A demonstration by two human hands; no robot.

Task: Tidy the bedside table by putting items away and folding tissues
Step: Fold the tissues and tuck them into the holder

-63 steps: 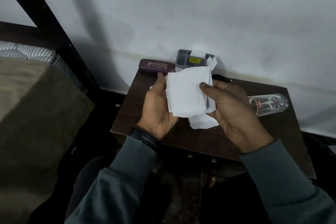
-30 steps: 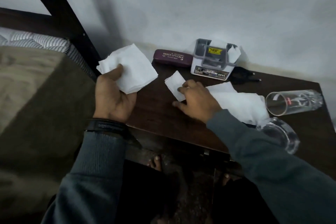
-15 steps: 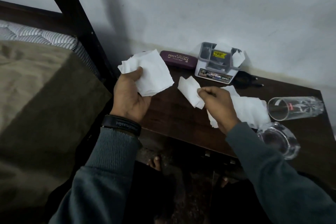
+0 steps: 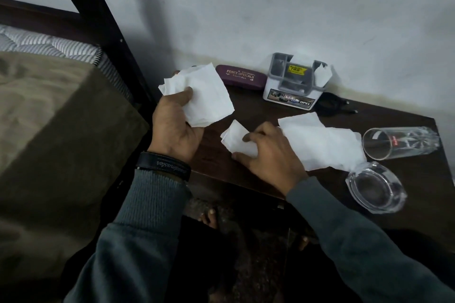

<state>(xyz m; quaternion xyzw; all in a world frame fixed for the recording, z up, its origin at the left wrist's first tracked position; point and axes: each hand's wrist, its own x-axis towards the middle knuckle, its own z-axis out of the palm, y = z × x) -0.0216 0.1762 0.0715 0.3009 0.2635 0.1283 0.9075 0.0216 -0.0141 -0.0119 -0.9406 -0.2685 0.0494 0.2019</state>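
Note:
My left hand (image 4: 173, 125) grips a folded white tissue (image 4: 209, 96) above the left end of the dark bedside table (image 4: 258, 115). My right hand (image 4: 270, 155) pinches a smaller crumpled tissue (image 4: 236, 139) low over the table near its front edge. More loose tissues (image 4: 322, 142) lie spread to the right of that hand. A maroon glasses case (image 4: 241, 77) lies against the wall. Beside it stands a grey and white organiser box (image 4: 293, 81) with tissue sticking out of it.
A tall drinking glass (image 4: 401, 142) lies on its side at the table's right end. A clear glass ashtray (image 4: 375, 188) sits at the front right edge. A black plug and cable (image 4: 332, 104) lies behind the tissues. A bed (image 4: 49, 106) with a dark frame post (image 4: 103, 24) stands left.
My right hand has dropped with the small tissue from mid-air toward the table surface. My left hand has kept hold of the folded tissue, now more bunched at its corner.

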